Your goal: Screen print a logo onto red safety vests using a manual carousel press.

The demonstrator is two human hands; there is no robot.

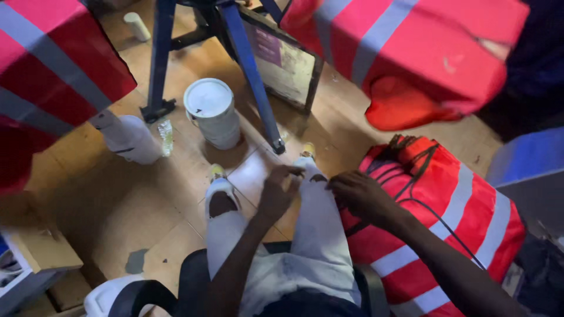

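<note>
I sit on a dark chair and look down at my legs in pale torn trousers [317,235]. My left hand [279,191] hovers over my knees with the fingers curled and apart, holding nothing. My right hand [361,196] rests with bent fingers at the edge of a stack of red vests with grey reflective stripes [452,229] beside my right leg; whether it grips the fabric or a dark cord there, I cannot tell. More red striped fabric [423,53] hangs blurred at the top right and another piece [47,76] at the top left.
A white paint bucket with a lid [211,114] stands on the tan tiled floor [117,205]. Blue metal stand legs [252,76] rise behind it. A framed board [288,64] leans nearby. A white jug [132,138] lies at left, a wooden box [41,252] at lower left.
</note>
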